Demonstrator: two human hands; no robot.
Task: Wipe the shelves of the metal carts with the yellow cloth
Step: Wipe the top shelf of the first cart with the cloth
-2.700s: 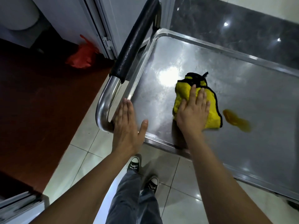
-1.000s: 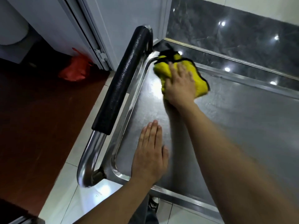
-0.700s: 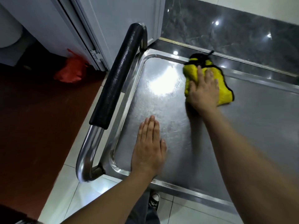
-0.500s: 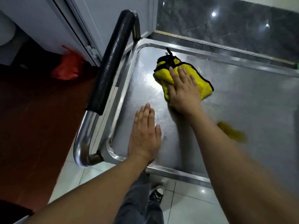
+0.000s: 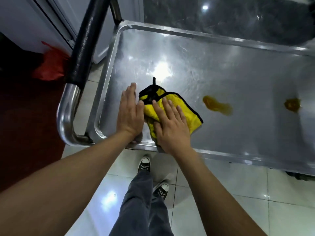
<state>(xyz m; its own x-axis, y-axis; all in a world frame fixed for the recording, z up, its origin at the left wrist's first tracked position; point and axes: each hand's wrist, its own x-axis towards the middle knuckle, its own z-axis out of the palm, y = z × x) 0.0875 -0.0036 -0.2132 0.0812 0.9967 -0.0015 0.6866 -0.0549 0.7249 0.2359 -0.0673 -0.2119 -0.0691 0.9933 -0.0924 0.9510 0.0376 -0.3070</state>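
The cloth (image 5: 172, 108) lies on the cart's top shelf (image 5: 221, 68), near its front-left corner. The right hand (image 5: 171, 126) rests flat on the cloth; the left hand (image 5: 130, 113) lies flat on the shelf just left of the cloth, touching its edge. To the right of the cloth, apart from it, sits a smear (image 5: 217, 105), and farther right a second smear (image 5: 292, 105). The push handle (image 5: 83, 53) stands left of the shelf. Beyond the handle, on the floor, lies a bag (image 5: 51, 65). The person's shoes (image 5: 144, 165) stand before the shelf's front edge.
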